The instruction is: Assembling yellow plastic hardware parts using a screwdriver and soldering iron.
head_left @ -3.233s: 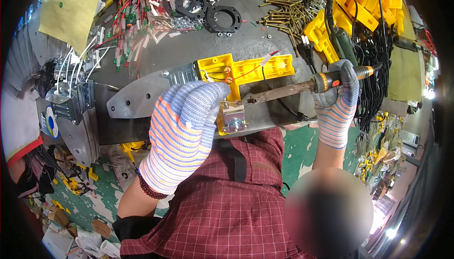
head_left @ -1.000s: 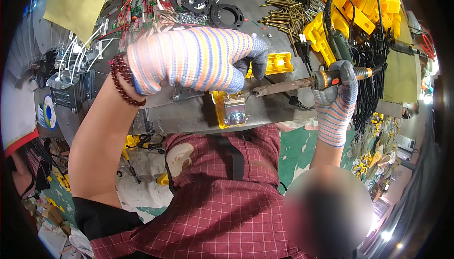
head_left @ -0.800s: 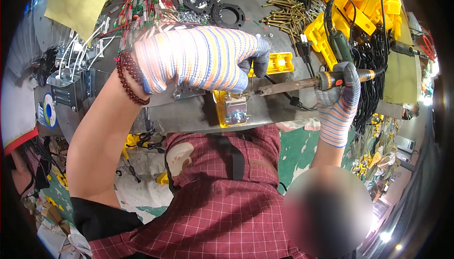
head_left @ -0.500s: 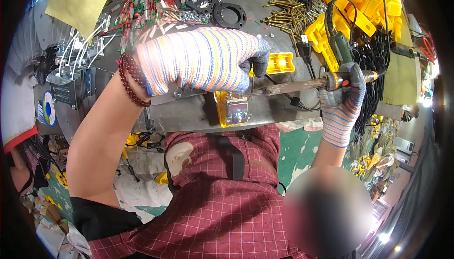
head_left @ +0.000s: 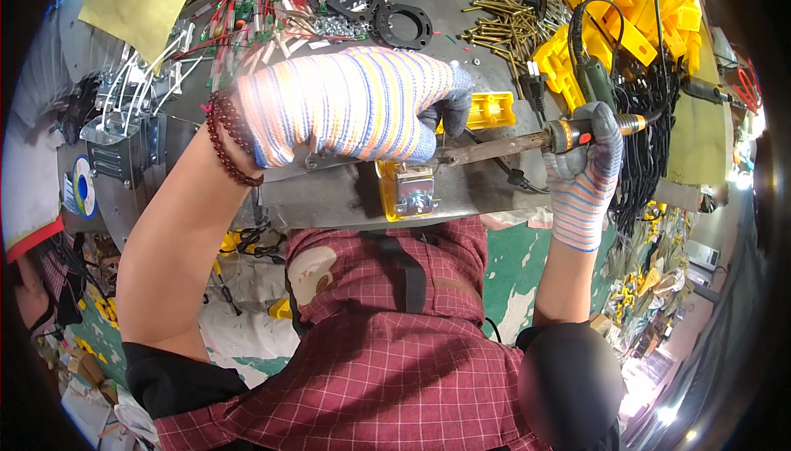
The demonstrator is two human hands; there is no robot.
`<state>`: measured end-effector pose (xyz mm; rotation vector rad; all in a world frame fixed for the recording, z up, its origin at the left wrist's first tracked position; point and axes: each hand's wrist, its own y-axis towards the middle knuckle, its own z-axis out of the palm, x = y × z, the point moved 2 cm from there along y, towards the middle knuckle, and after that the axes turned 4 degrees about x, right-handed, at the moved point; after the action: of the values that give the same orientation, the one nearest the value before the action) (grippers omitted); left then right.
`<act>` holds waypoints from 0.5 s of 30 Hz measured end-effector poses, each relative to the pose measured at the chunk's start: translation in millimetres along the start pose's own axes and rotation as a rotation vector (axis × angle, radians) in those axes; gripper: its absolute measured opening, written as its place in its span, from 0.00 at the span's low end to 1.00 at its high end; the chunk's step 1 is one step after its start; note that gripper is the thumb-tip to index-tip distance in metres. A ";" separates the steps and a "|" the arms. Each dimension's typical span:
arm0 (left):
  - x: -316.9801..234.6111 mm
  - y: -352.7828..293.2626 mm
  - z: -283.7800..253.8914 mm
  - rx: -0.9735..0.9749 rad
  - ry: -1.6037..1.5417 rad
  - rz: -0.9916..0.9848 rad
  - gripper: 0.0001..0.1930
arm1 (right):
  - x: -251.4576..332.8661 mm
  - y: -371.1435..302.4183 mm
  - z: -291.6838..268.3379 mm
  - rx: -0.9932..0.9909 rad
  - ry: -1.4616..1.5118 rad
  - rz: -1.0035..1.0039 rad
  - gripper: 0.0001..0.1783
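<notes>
My right hand (head_left: 583, 154), in a striped knit glove with grey fingers, grips a soldering iron (head_left: 568, 137) by its handle. Its long, dull shaft points left, and the tip ends close to my left fingers. My left hand (head_left: 354, 105), in a matching glove, is closed above a yellow plastic housing (head_left: 386, 191). A shiny metal fitting (head_left: 414, 189) sits in that housing. Whatever the left fingers pinch is hidden by the glove. Just beyond the fingertips lies another yellow plastic housing (head_left: 492, 110).
Brass-coloured screws (head_left: 504, 27), black rings (head_left: 403, 26) and red wires (head_left: 235, 18) lie at the back of the metal bench. Yellow housings (head_left: 626, 6) pile up at the back right beside black cables (head_left: 643, 138). Metal boxes with white wires (head_left: 124, 142) stand left.
My right hand has moved slightly left with the soldering iron, bringing its tip nearer the left fingers. The left hand has barely shifted.
</notes>
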<state>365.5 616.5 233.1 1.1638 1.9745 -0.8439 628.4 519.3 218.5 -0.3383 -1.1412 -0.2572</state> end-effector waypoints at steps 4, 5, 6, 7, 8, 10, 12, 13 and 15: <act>-3.7 -3.2 -0.2 -0.009 0.002 -0.032 0.16 | -1.8 1.1 -0.4 0.001 -0.012 -0.002 0.09; -4.0 -4.3 0.1 -0.012 0.003 -0.036 0.16 | -2.7 1.7 0.1 0.005 -0.011 -0.001 0.09; -3.0 -3.0 0.6 -0.004 -0.003 -0.032 0.16 | -3.6 2.2 -0.5 -0.015 -0.003 0.006 0.10; -2.3 -2.1 1.3 0.004 -0.009 -0.029 0.16 | -4.2 2.2 -0.9 -0.035 0.004 0.013 0.10; -2.1 -1.5 1.8 0.004 -0.009 -0.028 0.16 | -4.2 1.9 -0.6 -0.036 0.004 0.013 0.10; -2.2 -1.8 1.6 0.009 -0.012 -0.031 0.16 | -3.6 1.6 1.3 -0.052 -0.042 0.010 0.10; -2.6 -1.8 0.7 0.016 -0.024 -0.024 0.16 | -4.5 2.3 0.3 -0.041 -0.026 0.019 0.10; -2.4 -1.3 0.3 0.025 -0.038 -0.015 0.16 | -4.8 3.0 -0.5 -0.031 -0.010 0.028 0.10; -0.9 0.0 -0.4 0.025 -0.029 -0.010 0.15 | -0.6 4.8 -3.0 0.017 -0.038 -0.002 0.11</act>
<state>365.7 616.4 234.0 1.1506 1.9533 -0.8878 632.5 522.6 216.2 -0.3279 -1.1809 -0.2439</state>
